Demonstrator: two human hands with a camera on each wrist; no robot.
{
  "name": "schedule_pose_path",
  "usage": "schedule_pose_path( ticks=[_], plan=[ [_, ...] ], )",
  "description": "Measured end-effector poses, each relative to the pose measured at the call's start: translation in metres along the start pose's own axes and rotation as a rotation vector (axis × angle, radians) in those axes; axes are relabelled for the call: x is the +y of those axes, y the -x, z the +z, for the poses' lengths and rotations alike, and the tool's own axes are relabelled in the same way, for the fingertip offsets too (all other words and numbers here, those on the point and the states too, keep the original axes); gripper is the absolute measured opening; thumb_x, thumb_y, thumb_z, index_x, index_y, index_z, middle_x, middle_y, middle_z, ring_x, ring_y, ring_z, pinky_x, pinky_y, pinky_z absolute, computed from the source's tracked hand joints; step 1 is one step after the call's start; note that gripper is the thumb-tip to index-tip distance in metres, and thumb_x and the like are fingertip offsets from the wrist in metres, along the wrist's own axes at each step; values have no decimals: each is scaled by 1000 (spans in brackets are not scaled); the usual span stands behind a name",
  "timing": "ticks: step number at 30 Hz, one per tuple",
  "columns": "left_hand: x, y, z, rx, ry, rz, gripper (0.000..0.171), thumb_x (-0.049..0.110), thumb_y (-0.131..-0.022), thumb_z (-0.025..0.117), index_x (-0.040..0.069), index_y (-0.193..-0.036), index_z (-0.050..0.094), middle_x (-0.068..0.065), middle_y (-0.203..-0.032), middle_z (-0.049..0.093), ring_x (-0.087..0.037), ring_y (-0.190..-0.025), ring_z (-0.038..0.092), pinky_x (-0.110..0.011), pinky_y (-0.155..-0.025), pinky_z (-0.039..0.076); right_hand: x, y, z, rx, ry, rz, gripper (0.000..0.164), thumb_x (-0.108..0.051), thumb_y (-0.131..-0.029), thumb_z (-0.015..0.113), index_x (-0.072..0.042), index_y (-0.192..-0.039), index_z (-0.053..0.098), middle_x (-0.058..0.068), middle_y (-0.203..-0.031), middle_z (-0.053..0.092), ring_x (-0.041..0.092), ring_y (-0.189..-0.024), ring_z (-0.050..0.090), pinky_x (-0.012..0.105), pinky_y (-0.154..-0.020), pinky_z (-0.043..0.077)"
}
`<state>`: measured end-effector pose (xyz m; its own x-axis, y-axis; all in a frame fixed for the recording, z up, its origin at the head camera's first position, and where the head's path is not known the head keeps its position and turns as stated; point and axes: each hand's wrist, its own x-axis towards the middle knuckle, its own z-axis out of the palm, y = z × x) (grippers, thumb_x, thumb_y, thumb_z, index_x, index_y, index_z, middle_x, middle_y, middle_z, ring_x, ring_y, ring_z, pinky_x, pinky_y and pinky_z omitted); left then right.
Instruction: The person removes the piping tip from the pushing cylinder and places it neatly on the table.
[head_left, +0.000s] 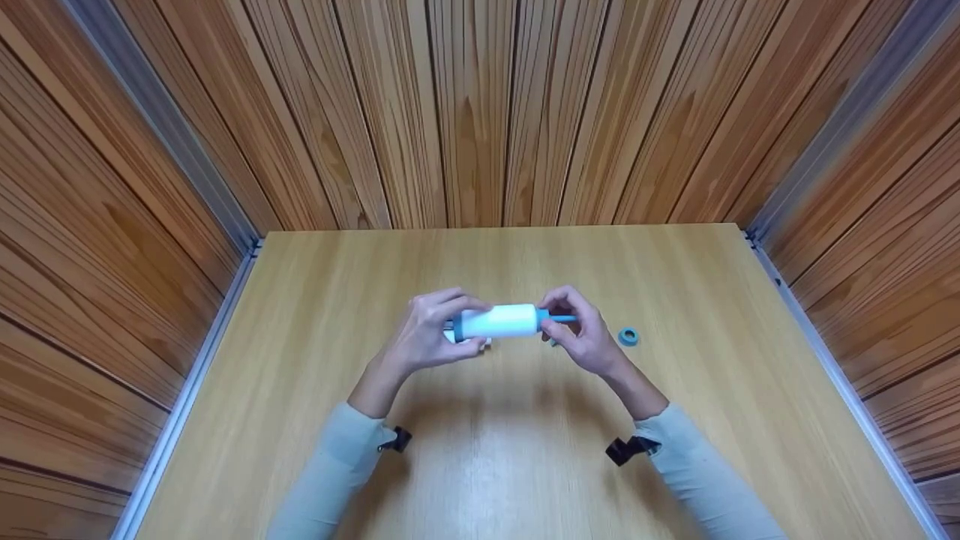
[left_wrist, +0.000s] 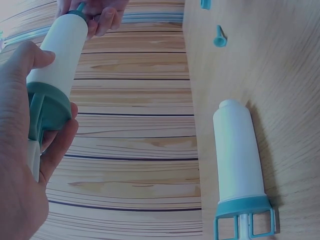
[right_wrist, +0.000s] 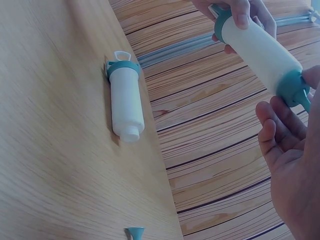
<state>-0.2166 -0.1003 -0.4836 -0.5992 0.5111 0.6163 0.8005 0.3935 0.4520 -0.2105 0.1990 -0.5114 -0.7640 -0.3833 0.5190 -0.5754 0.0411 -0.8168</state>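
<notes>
A white icing syringe [head_left: 501, 321] with teal ends is held level above the table by both hands. My left hand [head_left: 431, 330] grips its handle end, the thumb on one side of the barrel and fingers on the other. The teal finger frame [left_wrist: 50, 107] shows in the left wrist view. At the opposite end my right hand [head_left: 581, 334] pinches the teal nozzle collar [right_wrist: 291, 88] between thumb and fingertips. A thin teal nozzle [head_left: 562, 318] sticks out from that collar toward the right palm.
A second white syringe [left_wrist: 237, 152] with a teal handle lies on the wooden table [head_left: 480, 450], mostly hidden in the head view. A small teal funnel-shaped nozzle [left_wrist: 219, 37] lies beyond its tip. To the right is a teal ring [head_left: 628, 337]. Wood-plank walls [head_left: 472, 112] enclose the table.
</notes>
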Motion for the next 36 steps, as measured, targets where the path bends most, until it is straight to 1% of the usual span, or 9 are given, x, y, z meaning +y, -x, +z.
schedule_pose_path(
  ticks=[2,6,12,16,19,23,26,31,36],
  plan=[
    [0,0,0,-2,-3,-1,37,21,-87,92,8,-120,82,-13,-111,83,-29,-93,80,-42,-79,69,0,0,0,-3,2,-13,27,15,-98,62,12,-124,57,-7,-114,65,16,-85,70,24,-69,61],
    [0,0,0,2,-6,1,38,20,-85,93,8,-120,83,-14,-111,83,-30,-92,80,-42,-79,69,-1,0,1,-8,-4,-31,29,17,-97,64,14,-124,56,-7,-117,64,12,-88,70,20,-71,61],
    [0,-1,-1,-1,-7,0,37,23,-87,92,8,-120,83,-14,-112,83,-30,-94,80,-43,-81,70,1,0,0,-16,-11,-33,31,17,-96,65,15,-125,55,-8,-121,63,7,-94,70,22,-78,64],
    [0,-1,-1,-2,-4,0,38,25,-88,91,8,-121,83,-14,-113,84,-31,-96,81,-44,-83,70,1,0,0,-10,-3,-17,29,15,-98,61,14,-126,55,-9,-117,65,14,-88,72,23,-72,63],
    [1,-1,-2,4,-11,12,37,24,-88,91,8,-120,83,-13,-111,84,-30,-93,81,-41,-79,69,0,0,0,1,12,6,24,12,-101,59,12,-124,56,-11,-110,68,20,-80,71,22,-66,60],
    [1,-1,-1,13,-21,27,37,21,-86,92,8,-119,83,-13,-109,83,-29,-89,79,-38,-73,67,-2,0,0,2,21,17,21,13,-102,58,12,-123,56,-11,-107,68,23,-77,69,23,-65,59],
    [1,-1,-2,11,-21,27,37,21,-86,92,8,-119,83,-12,-110,83,-28,-90,80,-38,-74,67,-1,0,0,0,16,11,21,13,-102,58,13,-123,56,-10,-107,67,24,-77,69,24,-66,60],
    [1,-1,-2,7,-18,24,37,22,-86,92,8,-120,83,-12,-111,83,-29,-92,80,-40,-77,68,1,0,0,1,12,-1,23,13,-100,59,12,-123,57,-10,-108,67,15,-81,69,23,-68,60],
    [0,-1,-2,9,-7,20,36,21,-87,91,9,-120,83,-12,-111,83,-28,-93,80,-40,-79,69,1,-1,0,-6,21,-42,28,15,-97,62,13,-124,57,-7,-115,66,7,-88,69,22,-72,62]
  ],
)
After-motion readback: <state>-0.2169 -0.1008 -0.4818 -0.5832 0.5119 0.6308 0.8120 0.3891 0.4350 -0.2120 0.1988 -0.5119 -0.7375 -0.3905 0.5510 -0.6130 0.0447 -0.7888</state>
